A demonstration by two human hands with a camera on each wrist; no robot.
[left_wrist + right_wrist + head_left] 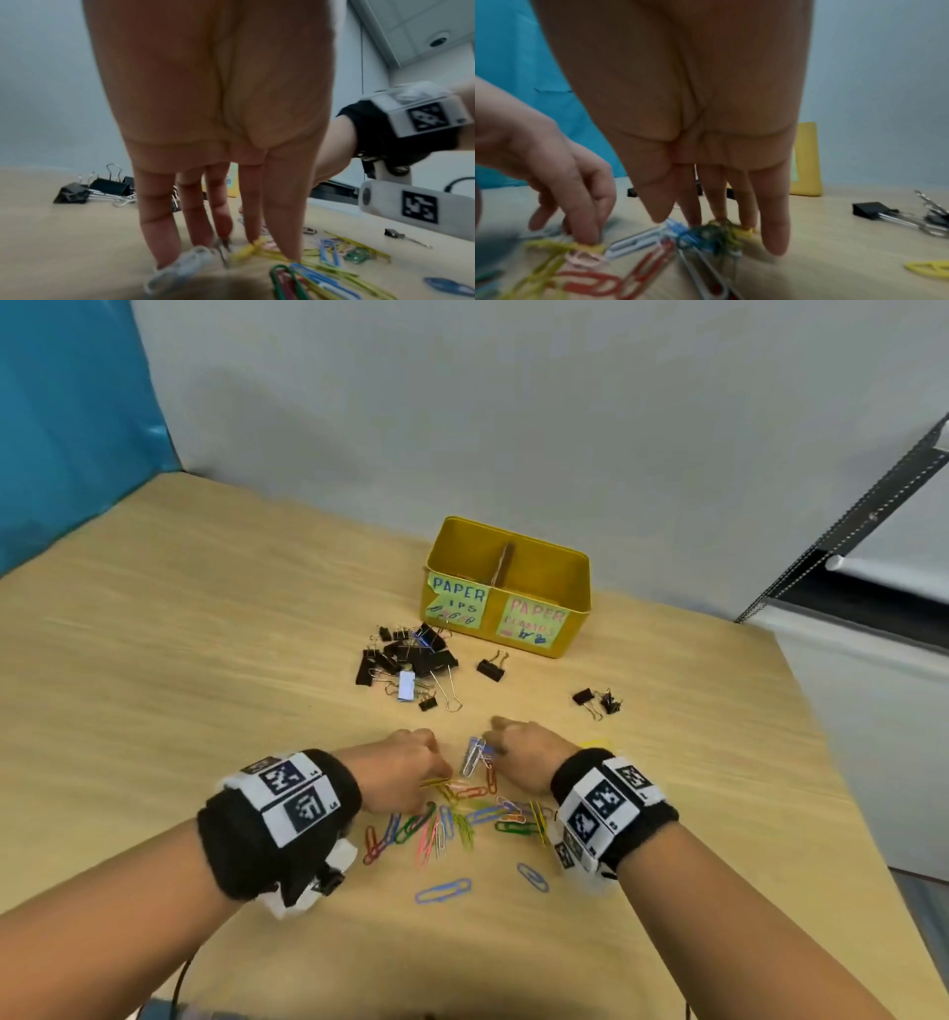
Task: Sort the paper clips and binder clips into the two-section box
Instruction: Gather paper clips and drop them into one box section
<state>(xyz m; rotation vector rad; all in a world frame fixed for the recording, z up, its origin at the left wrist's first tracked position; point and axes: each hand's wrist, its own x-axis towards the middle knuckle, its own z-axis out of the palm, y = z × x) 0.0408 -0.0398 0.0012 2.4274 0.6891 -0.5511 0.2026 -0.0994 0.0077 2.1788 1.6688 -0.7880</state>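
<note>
Paper clips (pixel 462 819) are tangling — right hand (pixel 529 752) raking straight-fingered, left hand (pixel 405 773) showing no clear grip — so linked clumps risk spilling mid-carry.

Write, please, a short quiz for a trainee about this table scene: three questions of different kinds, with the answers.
1. True or false: the black metal binder clips lie nearer to the yellow two-section metal box than the coloured wire paper clips do.
2. What do the fingertips of the left hand and the right hand touch? A) paper clips B) binder clips C) the box
3. Which colour is the paper label on the box's left section?
Key: 1 true; 2 A; 3 green.
</note>
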